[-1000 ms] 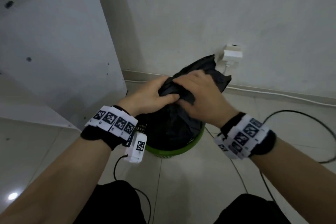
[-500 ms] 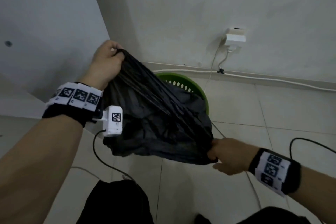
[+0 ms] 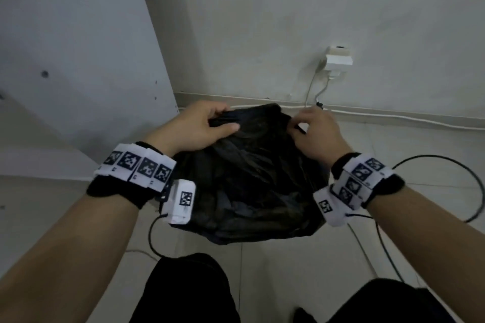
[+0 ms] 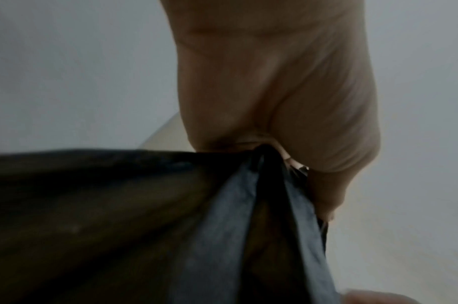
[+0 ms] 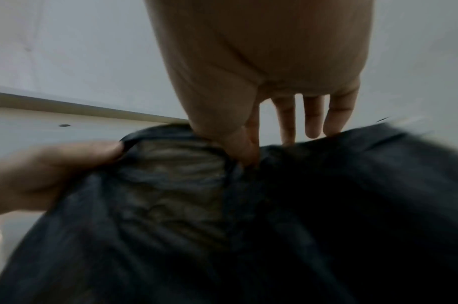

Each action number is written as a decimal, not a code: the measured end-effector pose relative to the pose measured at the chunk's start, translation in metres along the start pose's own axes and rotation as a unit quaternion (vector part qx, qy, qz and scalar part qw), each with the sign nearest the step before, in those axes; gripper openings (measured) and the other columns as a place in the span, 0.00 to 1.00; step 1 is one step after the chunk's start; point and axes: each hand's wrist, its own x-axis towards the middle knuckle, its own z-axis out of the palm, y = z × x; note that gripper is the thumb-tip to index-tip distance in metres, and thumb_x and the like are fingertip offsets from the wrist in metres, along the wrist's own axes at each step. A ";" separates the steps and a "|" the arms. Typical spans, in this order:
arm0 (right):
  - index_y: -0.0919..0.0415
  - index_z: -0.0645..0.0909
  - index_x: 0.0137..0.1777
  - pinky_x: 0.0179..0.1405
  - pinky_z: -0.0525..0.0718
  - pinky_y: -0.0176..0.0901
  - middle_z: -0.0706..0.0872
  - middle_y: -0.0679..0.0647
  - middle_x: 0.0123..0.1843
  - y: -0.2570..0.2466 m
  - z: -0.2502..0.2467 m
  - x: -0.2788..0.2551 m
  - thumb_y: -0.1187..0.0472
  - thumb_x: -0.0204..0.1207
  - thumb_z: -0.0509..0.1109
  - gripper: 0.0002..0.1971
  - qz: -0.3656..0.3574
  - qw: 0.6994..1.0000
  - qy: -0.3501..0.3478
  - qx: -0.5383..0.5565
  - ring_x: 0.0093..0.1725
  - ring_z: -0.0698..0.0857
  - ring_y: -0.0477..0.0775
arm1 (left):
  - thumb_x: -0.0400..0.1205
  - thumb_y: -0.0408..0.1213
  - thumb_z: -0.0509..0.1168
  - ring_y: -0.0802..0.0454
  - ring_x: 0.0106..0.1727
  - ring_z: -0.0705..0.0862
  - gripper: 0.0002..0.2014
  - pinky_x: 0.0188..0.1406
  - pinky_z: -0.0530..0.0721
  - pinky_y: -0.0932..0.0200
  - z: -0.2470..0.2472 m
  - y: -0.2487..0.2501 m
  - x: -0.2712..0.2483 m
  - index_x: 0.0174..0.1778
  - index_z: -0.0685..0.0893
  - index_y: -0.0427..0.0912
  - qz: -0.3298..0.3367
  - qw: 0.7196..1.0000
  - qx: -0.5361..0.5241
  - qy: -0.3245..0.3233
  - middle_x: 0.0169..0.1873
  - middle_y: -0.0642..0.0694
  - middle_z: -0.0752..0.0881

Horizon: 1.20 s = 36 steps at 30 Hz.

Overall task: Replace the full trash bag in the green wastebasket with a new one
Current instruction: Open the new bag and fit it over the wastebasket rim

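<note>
A thin black trash bag [image 3: 252, 178] hangs spread between my two hands above the floor. My left hand [image 3: 207, 126] grips its top edge at the left, fingers curled over the gathered plastic [image 4: 264, 164]. My right hand [image 3: 309, 126] pinches the top edge at the right between thumb and forefinger [image 5: 246, 152], its other fingers straight. The bag [image 5: 222, 216] fills the lower part of both wrist views. The green wastebasket is hidden behind the bag.
A white wall runs behind with a skirting board and a white cable [image 3: 393, 118] along it. A white plug adapter [image 3: 338, 57] sits in the wall. A white panel [image 3: 78, 60] stands at the left. Black cables [image 3: 472, 191] lie on the tiled floor at the right.
The bag was held stretched diagonally, left hand high and right hand low. Now both hands hold its top edge level, side by side, and the bag covers the green wastebasket.
</note>
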 end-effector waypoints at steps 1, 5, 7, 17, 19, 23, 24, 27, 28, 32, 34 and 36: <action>0.40 0.86 0.46 0.64 0.81 0.52 0.90 0.50 0.57 0.006 -0.003 0.001 0.45 0.72 0.72 0.05 0.032 0.999 -0.021 0.005 0.62 0.85 0.59 | 0.82 0.32 0.69 0.71 0.43 0.86 0.06 0.49 0.80 0.69 -0.008 -0.010 -0.006 0.49 0.85 0.49 -0.015 1.000 -0.009 -0.011 0.43 0.54 0.89; 0.45 0.82 0.68 0.59 0.81 0.37 0.88 0.42 0.59 0.010 0.003 0.001 0.34 0.64 0.79 0.33 0.049 0.976 -0.103 0.185 0.58 0.85 0.40 | 0.85 0.28 0.62 0.61 0.51 0.86 0.11 0.58 0.82 0.63 -0.007 -0.033 -0.002 0.61 0.84 0.33 -0.032 0.996 -0.070 -0.037 0.54 0.41 0.89; 0.46 0.86 0.59 0.52 0.80 0.30 0.89 0.40 0.50 0.009 0.023 0.008 0.41 0.68 0.80 0.21 -0.001 0.974 -0.115 0.193 0.49 0.85 0.32 | 0.86 0.31 0.62 0.57 0.53 0.87 0.12 0.58 0.83 0.62 0.004 -0.039 0.015 0.63 0.84 0.31 -0.023 0.996 -0.073 -0.042 0.56 0.38 0.90; 0.45 0.81 0.62 0.53 0.84 0.34 0.87 0.39 0.56 0.016 0.068 0.063 0.41 0.69 0.78 0.23 -0.050 0.953 -0.153 0.256 0.51 0.86 0.38 | 0.85 0.32 0.64 0.62 0.46 0.87 0.07 0.49 0.83 0.66 0.014 -0.086 0.063 0.53 0.88 0.40 -0.042 0.996 -0.063 -0.048 0.45 0.51 0.91; 0.47 0.84 0.47 0.46 0.82 0.39 0.88 0.41 0.42 0.008 0.080 0.075 0.55 0.78 0.76 0.03 -0.079 0.948 -0.173 0.254 0.40 0.84 0.42 | 0.84 0.31 0.65 0.62 0.45 0.86 0.07 0.49 0.82 0.66 0.014 -0.082 0.077 0.53 0.87 0.37 -0.026 0.997 -0.048 -0.057 0.45 0.47 0.91; 0.52 0.76 0.42 0.33 0.79 0.38 0.87 0.48 0.32 0.042 0.075 0.109 0.70 0.85 0.65 0.13 0.100 0.908 -0.095 0.395 0.32 0.81 0.48 | 0.83 0.29 0.66 0.63 0.40 0.85 0.05 0.43 0.81 0.66 -0.009 -0.113 0.085 0.47 0.86 0.42 -0.113 0.993 0.013 -0.039 0.44 0.42 0.92; 0.52 0.75 0.43 0.30 0.79 0.35 0.87 0.46 0.29 0.053 0.071 0.116 0.71 0.84 0.65 0.13 0.134 0.895 -0.080 0.417 0.29 0.82 0.44 | 0.83 0.28 0.66 0.61 0.40 0.86 0.06 0.42 0.80 0.67 -0.014 -0.124 0.085 0.46 0.85 0.43 -0.155 0.988 0.007 -0.010 0.45 0.42 0.92; 0.52 0.72 0.39 0.35 0.76 0.31 0.82 0.46 0.31 0.081 0.063 0.131 0.74 0.79 0.70 0.16 0.036 0.939 -0.072 0.335 0.30 0.77 0.39 | 0.82 0.29 0.68 0.48 0.39 0.80 0.10 0.37 0.75 0.56 -0.020 -0.152 0.094 0.39 0.78 0.48 -0.227 0.960 -0.073 0.145 0.40 0.42 0.87; 0.54 0.75 0.38 0.41 0.76 0.32 0.82 0.50 0.35 0.085 0.059 0.135 0.76 0.76 0.71 0.17 -0.039 0.957 -0.086 0.275 0.34 0.79 0.40 | 0.80 0.31 0.69 0.48 0.36 0.76 0.13 0.35 0.72 0.55 -0.020 -0.157 0.099 0.35 0.74 0.49 -0.218 0.955 -0.069 0.189 0.34 0.42 0.83; 0.51 0.91 0.40 0.54 0.83 0.43 0.87 0.51 0.50 0.101 0.056 0.155 0.78 0.67 0.69 0.20 -0.193 0.966 -0.172 -0.003 0.48 0.87 0.56 | 0.77 0.30 0.71 0.53 0.28 0.69 0.19 0.28 0.67 0.61 -0.017 -0.168 0.109 0.27 0.68 0.46 -0.161 0.967 0.051 0.192 0.25 0.48 0.73; 0.48 0.91 0.54 0.56 0.85 0.51 0.88 0.52 0.56 0.108 0.060 0.163 0.69 0.69 0.70 0.19 -0.172 0.962 -0.191 -0.089 0.54 0.88 0.62 | 0.77 0.31 0.72 0.58 0.30 0.77 0.13 0.35 0.74 0.64 -0.017 -0.172 0.109 0.28 0.78 0.46 -0.156 0.974 0.109 0.125 0.28 0.53 0.82; 0.48 0.82 0.71 0.64 0.83 0.50 0.87 0.55 0.65 0.114 0.066 0.167 0.60 0.73 0.67 0.25 -0.143 0.964 -0.209 -0.079 0.63 0.86 0.62 | 0.80 0.30 0.68 0.60 0.44 0.86 0.11 0.50 0.81 0.61 -0.018 -0.174 0.109 0.40 0.89 0.52 -0.176 0.971 0.146 0.072 0.43 0.55 0.91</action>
